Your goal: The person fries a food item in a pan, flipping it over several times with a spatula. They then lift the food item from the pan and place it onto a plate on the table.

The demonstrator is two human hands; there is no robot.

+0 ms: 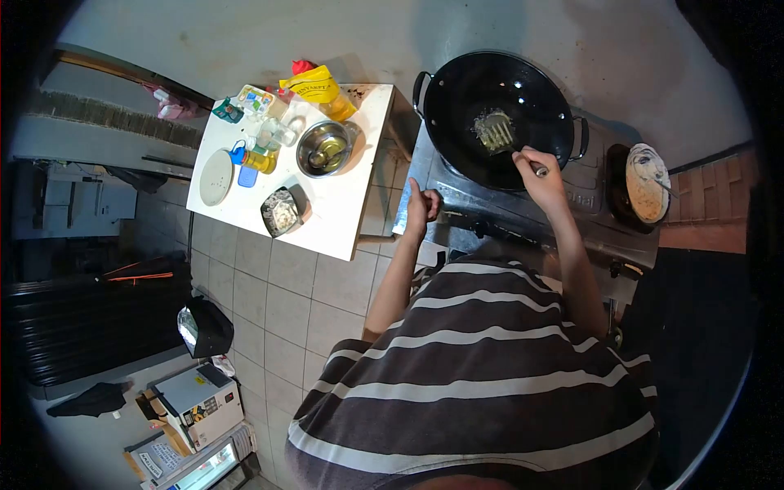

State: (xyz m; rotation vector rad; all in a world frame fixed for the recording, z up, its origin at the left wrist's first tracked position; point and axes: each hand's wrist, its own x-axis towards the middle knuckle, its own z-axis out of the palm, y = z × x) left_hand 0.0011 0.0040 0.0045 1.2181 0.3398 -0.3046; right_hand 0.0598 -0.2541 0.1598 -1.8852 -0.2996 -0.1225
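My right hand (542,178) is closed round the handle of a slotted metal spatula (495,133). The spatula's head rests inside a black two-handled wok (457,98), over a small patch of pale, bubbling-looking bits in oil (483,122). The wok stands on a metal gas stove (588,175). Near the stove's left front edge, my left hand (420,207) holds nothing; its thumb is stretched up, apart from the loosely bent fingers.
Right of the wok, an oval dish (649,204) with orange-white residue and a spoon sits on the stove. A white table (327,233) on the left bears a steel bowl (325,149), plate (216,178), oil bottle (260,161), yellow pouch (314,84) and floury container (282,214).
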